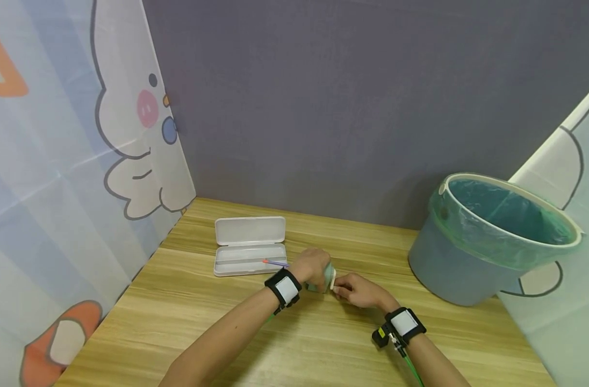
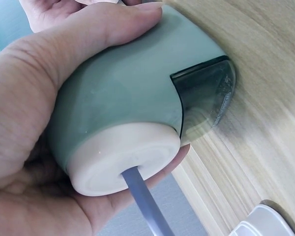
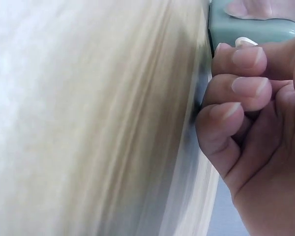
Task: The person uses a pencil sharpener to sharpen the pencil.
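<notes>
Left wrist view: a green pencil sharpener (image 2: pixel 123 93) with a pencil (image 2: pixel 145 201) in its white end sits wrapped in the left hand (image 2: pixel 34 128). The right hand (image 1: pixel 357 290), fingers curled, pinches its crank side. Open pencil case (image 1: pixel 250 245) beyond the left hand.

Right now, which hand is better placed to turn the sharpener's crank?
Right hand, probably: its fingers pinch the white part at the sharpener's end, while the left hand grips its body, pencil inserted.
</notes>
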A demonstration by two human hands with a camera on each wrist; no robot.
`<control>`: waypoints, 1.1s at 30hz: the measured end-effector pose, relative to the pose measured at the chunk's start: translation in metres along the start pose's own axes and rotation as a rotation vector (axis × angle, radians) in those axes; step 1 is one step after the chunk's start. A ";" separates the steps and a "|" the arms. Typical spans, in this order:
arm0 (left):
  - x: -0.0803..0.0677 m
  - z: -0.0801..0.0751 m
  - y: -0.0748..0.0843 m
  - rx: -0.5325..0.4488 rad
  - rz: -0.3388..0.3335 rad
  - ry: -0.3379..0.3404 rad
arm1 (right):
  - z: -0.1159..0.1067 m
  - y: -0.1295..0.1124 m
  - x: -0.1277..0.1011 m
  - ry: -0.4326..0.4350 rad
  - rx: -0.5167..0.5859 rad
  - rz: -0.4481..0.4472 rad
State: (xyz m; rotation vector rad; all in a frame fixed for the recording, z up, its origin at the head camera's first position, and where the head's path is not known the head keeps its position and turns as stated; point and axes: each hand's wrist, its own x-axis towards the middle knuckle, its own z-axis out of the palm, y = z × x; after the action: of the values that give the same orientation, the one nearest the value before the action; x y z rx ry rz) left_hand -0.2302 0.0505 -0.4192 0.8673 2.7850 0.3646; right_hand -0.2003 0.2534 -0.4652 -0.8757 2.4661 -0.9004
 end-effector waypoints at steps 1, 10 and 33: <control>0.000 0.000 0.000 0.002 0.001 -0.001 | 0.000 -0.001 0.000 -0.001 0.000 0.000; 0.001 -0.001 -0.001 -0.004 -0.027 -0.008 | -0.001 -0.008 -0.002 0.005 0.006 -0.030; 0.000 -0.002 0.001 0.004 -0.028 0.001 | -0.004 -0.009 -0.007 0.003 0.029 -0.037</control>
State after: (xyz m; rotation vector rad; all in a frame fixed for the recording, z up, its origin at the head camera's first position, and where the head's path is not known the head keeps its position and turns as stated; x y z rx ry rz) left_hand -0.2298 0.0510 -0.4171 0.8287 2.7961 0.3553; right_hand -0.1928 0.2543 -0.4554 -0.9140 2.4409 -0.9482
